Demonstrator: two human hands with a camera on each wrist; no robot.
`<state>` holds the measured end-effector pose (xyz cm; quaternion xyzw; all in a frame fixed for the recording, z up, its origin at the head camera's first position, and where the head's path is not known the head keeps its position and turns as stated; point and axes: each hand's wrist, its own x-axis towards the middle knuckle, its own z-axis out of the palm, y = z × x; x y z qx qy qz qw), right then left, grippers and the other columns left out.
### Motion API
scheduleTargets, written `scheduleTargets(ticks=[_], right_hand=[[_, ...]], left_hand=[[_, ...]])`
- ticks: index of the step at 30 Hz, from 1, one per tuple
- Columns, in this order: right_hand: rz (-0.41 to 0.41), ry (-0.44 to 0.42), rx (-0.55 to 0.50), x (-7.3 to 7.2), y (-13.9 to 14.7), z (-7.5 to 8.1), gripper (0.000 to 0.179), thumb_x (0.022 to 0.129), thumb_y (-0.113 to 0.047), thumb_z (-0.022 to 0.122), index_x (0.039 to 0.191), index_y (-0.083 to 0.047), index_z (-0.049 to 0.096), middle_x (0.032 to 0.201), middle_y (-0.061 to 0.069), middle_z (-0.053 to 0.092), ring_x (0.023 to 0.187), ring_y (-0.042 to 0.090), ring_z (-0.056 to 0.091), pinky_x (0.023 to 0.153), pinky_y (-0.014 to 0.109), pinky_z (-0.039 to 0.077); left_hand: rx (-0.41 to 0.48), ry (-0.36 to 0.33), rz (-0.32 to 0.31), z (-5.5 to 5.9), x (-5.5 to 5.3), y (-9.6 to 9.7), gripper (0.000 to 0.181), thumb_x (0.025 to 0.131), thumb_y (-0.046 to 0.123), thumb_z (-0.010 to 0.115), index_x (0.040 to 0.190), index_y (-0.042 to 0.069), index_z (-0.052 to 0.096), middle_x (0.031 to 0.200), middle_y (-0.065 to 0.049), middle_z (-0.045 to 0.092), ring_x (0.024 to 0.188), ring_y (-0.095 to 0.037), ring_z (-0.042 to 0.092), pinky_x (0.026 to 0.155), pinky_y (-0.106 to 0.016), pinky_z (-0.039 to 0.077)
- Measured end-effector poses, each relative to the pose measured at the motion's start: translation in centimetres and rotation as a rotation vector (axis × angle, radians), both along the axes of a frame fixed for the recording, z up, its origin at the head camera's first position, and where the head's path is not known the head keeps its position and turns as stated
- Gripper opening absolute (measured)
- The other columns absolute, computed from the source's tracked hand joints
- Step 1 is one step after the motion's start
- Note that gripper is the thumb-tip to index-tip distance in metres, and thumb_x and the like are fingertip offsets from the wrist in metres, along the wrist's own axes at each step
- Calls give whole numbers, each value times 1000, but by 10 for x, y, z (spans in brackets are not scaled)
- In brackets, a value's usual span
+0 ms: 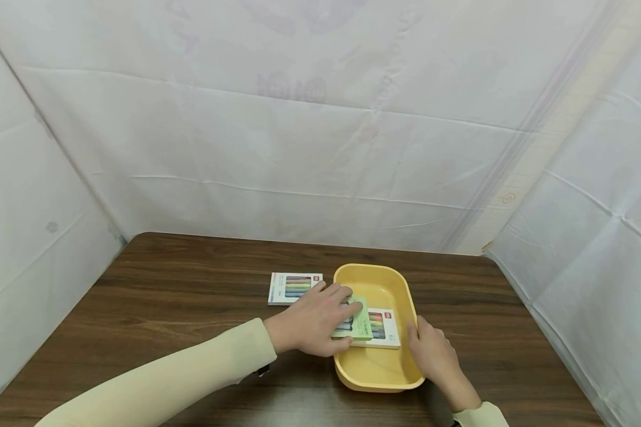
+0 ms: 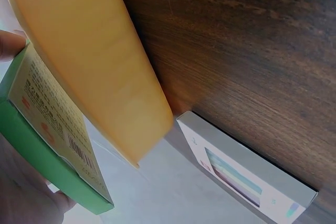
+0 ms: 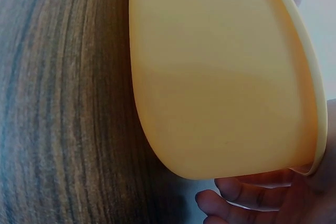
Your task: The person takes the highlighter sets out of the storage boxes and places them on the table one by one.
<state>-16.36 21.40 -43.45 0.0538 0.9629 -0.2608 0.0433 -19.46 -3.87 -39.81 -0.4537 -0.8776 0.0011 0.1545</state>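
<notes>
My left hand (image 1: 317, 320) grips a flat green box (image 1: 362, 326) with a window, at the left rim of a yellow plastic basin (image 1: 376, 372). Printed text and a barcode show on the green box's back (image 2: 60, 119) in the left wrist view. Inside the basin lies a white box of coloured sticks (image 1: 392, 330), partly hidden by the green one. Over on the right side, my right hand (image 1: 435, 354) holds the basin's rim, thumb at the inside and fingers (image 3: 239, 198) outside. Left of the basin, a second white box (image 1: 278, 289) is on the table, partly behind my left hand.
The dark wood-grain table (image 1: 192, 279) carries everything. White sheeting (image 1: 299, 148) hangs behind it and along both sides. In the left wrist view, the second white box (image 2: 247, 163) lies close to the basin's outer wall (image 2: 105, 61).
</notes>
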Motion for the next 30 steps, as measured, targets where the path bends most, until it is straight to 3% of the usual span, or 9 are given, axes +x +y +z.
scheduleTargets(ticks=[17, 30], right_hand=[[-7, 2, -13, -1, 2, -1, 26, 96, -27, 34, 88, -7, 49, 63, 5, 48, 51, 14, 47, 44, 29, 35], [6, -2, -6, 0, 5, 1, 26, 96, -27, 34, 89, -7, 49, 64, 5, 48, 53, 15, 47, 45, 30, 34]], left_hand=[[5, -16, 8, 0, 0, -6, 52, 82, 54, 47, 124, 25, 47, 117, -3, 50, 103, -17, 48, 80, -36, 40], [26, -15, 21, 1, 2, -12, 49, 81, 53, 49, 121, 24, 49, 115, -2, 50, 99, -16, 49, 81, -36, 38]])
